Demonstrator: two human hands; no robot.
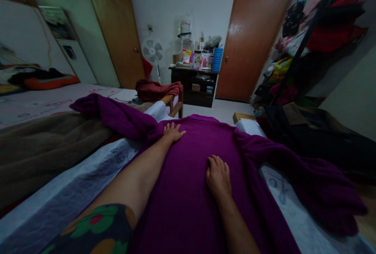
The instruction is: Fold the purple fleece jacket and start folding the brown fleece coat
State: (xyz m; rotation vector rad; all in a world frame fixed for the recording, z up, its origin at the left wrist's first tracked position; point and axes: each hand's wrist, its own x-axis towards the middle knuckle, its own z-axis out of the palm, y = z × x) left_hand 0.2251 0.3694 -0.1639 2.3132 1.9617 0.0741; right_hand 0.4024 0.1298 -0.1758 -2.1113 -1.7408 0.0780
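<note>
A purple long-sleeved top [194, 191] lies spread over a bed, its neckline at the far end. The left sleeve [117, 115] reaches out across a brown blanket, and the right sleeve [308, 179] hangs out to the right in folds. My left hand [174, 132] rests flat near the top's left shoulder, fingers spread, holding nothing. Lower down and to the right, my right hand [217, 173] lies on the body of the top. Its fingers are slightly bent and loose, with no cloth visibly gripped.
Beneath the top is a white and grey patterned bed cover [96, 183]. The brown blanket [49, 140] lies to the left, and a dark red cloth [158, 89] drapes a wooden bed end. Dark folded clothes [320, 132] lie at right. Beyond stand a fan [152, 50] and black cabinet [192, 93].
</note>
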